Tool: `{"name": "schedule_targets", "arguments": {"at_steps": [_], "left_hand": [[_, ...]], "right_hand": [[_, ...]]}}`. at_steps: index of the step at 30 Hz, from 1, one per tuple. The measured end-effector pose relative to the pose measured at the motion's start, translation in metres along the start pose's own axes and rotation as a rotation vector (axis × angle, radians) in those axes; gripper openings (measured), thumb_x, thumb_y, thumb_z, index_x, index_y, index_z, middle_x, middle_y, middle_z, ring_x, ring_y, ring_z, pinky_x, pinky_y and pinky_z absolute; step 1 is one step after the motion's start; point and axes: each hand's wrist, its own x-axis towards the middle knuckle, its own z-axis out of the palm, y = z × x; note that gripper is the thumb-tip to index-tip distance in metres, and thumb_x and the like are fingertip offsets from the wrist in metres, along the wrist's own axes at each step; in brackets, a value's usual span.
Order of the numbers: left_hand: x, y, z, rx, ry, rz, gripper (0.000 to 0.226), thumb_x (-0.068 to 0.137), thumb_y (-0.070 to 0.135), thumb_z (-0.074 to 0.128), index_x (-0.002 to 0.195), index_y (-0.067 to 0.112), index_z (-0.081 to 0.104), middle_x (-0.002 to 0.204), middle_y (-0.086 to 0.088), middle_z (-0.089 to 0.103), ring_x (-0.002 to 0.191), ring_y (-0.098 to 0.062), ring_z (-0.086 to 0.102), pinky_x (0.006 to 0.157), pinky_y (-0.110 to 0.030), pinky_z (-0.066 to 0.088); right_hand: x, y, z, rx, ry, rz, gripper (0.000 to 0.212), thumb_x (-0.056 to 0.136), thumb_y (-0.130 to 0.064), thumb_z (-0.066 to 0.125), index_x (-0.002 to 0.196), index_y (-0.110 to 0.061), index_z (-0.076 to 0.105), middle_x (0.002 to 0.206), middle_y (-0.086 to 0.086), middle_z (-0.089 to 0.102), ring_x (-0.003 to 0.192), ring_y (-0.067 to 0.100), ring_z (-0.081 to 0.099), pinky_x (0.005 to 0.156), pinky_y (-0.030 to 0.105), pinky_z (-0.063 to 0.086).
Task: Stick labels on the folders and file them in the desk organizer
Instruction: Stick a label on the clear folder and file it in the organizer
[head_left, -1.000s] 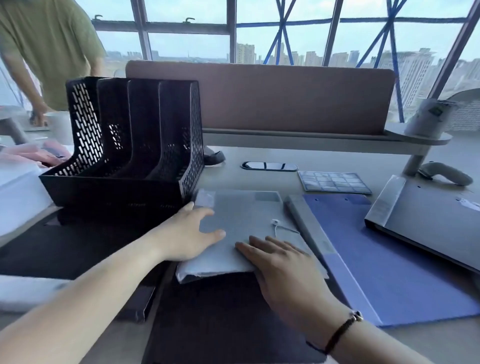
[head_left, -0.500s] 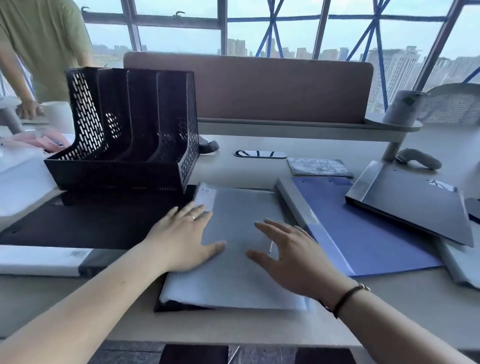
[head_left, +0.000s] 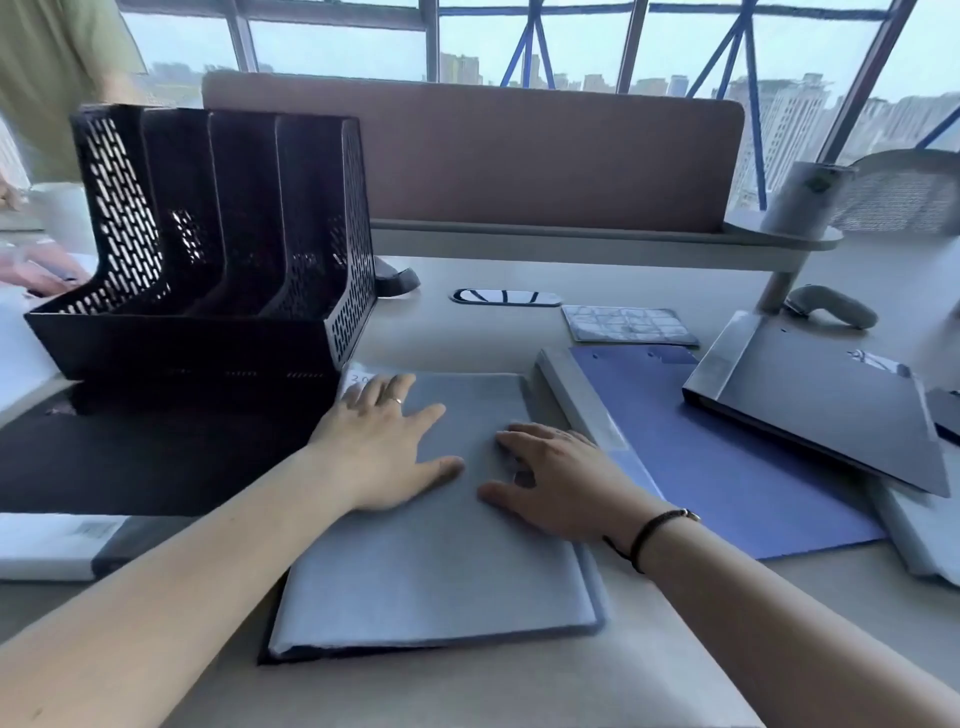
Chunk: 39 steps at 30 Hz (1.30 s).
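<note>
I have both hands flat on the grey folder (head_left: 441, 561), which lies at the counter's near edge just in front of the black desk organizer (head_left: 208, 249): the left hand (head_left: 384, 452) rests with fingers spread, holding nothing, its fingertips on the white label (head_left: 358, 378) at the folder's far left corner; the right hand (head_left: 561, 483) lies loosely on the cover. I judge the label wants firm smoothing from centre outward before filing. Its handwriting seems to start "20"; the rest is covered.

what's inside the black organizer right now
No folders show in the organizer: its slots look dark and bare, with light coming through the mesh walls. The front lip hides the slot floors. The grey folder lies on the desk under both hands.
</note>
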Motion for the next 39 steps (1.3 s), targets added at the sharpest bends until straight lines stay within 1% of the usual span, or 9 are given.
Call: {"name": "schedule_targets", "arguments": {"at_steps": [3, 9, 14, 20, 25, 29, 32, 35, 39], "left_hand": [[0.028, 0.002, -0.008, -0.106, 0.003, 0.033, 0.084, 0.086, 0.084, 0.027, 0.157, 0.041, 0.012, 0.168, -0.001, -0.004, 0.154, -0.025, -0.001, 0.121, -0.047, 0.012], [0.1, 0.014, -0.031, -0.215, 0.078, 0.055, 0.077, 0.09, 0.071, 0.047, 0.155, 0.035, 0.027, 0.164, 0.002, 0.018, 0.151, -0.019, 0.017, 0.114, -0.042, 0.031], [0.163, 0.027, -0.035, -0.291, 0.094, 0.049, 0.074, 0.093, 0.065, 0.048, 0.153, 0.025, 0.032, 0.16, 0.007, 0.029, 0.146, -0.018, 0.03, 0.11, -0.04, 0.037], [0.22, 0.042, -0.022, -0.266, 0.046, 0.053, 0.071, 0.097, 0.06, 0.04, 0.153, 0.018, 0.028, 0.162, 0.0, 0.027, 0.148, -0.023, 0.027, 0.11, -0.043, 0.034], [0.249, 0.052, -0.012, -0.281, 0.032, 0.053, 0.073, 0.098, 0.062, 0.038, 0.157, 0.022, 0.022, 0.167, 0.0, 0.017, 0.15, -0.026, 0.024, 0.114, -0.043, 0.028], [0.264, 0.053, -0.003, -0.35, 0.081, 0.036, 0.073, 0.096, 0.067, 0.037, 0.156, 0.027, 0.027, 0.167, -0.003, 0.018, 0.15, -0.027, 0.023, 0.117, -0.044, 0.025], [0.269, 0.052, 0.002, -0.397, 0.112, 0.028, 0.069, 0.096, 0.066, 0.038, 0.153, 0.027, 0.033, 0.165, -0.002, 0.023, 0.149, -0.026, 0.026, 0.116, -0.043, 0.027], [0.272, 0.052, 0.004, -0.41, 0.132, 0.049, 0.061, 0.096, 0.064, 0.041, 0.142, 0.025, 0.047, 0.153, -0.002, 0.044, 0.139, -0.027, 0.039, 0.108, -0.042, 0.035], [0.273, 0.053, 0.003, -0.431, 0.138, 0.071, 0.054, 0.096, 0.063, 0.043, 0.128, 0.022, 0.058, 0.136, -0.003, 0.058, 0.129, -0.027, 0.047, 0.104, -0.041, 0.04]], "right_hand": [[0.018, 0.016, -0.017, 0.065, 0.037, 0.026, 0.079, 0.085, -0.068, 0.056, 0.152, -0.032, 0.032, 0.157, -0.012, 0.035, 0.143, 0.013, 0.033, 0.113, 0.031, 0.032], [0.092, 0.1, -0.053, 0.109, 0.18, 0.305, 0.069, 0.089, -0.059, 0.059, 0.145, -0.022, 0.045, 0.144, 0.002, 0.054, 0.13, 0.024, 0.05, 0.1, 0.036, 0.045], [0.149, 0.162, -0.055, 0.143, 0.111, 0.543, 0.075, 0.085, -0.065, 0.06, 0.14, -0.015, 0.049, 0.135, 0.007, 0.061, 0.125, 0.028, 0.055, 0.101, 0.037, 0.045], [0.194, 0.179, -0.046, 0.046, 0.131, 0.555, 0.069, 0.073, -0.076, 0.058, 0.113, -0.02, 0.06, 0.121, 0.007, 0.066, 0.109, 0.031, 0.061, 0.086, 0.038, 0.048], [0.209, 0.18, -0.04, -0.022, 0.203, 0.547, 0.045, 0.079, -0.061, 0.056, 0.084, -0.016, 0.056, 0.099, 0.007, 0.067, 0.09, 0.032, 0.061, 0.072, 0.034, 0.042], [0.21, 0.177, -0.039, 0.025, 0.246, 0.5, 0.036, 0.081, -0.048, 0.054, 0.07, -0.014, 0.051, 0.07, -0.001, 0.053, 0.075, 0.03, 0.056, 0.061, 0.031, 0.041], [0.21, 0.174, -0.04, 0.102, 0.275, 0.501, 0.034, 0.082, -0.04, 0.052, 0.063, -0.011, 0.05, 0.066, 0.002, 0.055, 0.065, 0.026, 0.053, 0.055, 0.029, 0.036], [0.21, 0.171, -0.043, 0.136, 0.313, 0.508, 0.041, 0.087, -0.044, 0.05, 0.061, -0.012, 0.048, 0.066, 0.004, 0.057, 0.062, 0.027, 0.053, 0.053, 0.028, 0.035], [0.206, 0.168, -0.043, 0.05, 0.451, 0.446, 0.03, 0.085, -0.022, 0.047, 0.059, -0.01, 0.039, 0.058, 0.007, 0.048, 0.057, 0.031, 0.046, 0.048, 0.027, 0.026]]}}
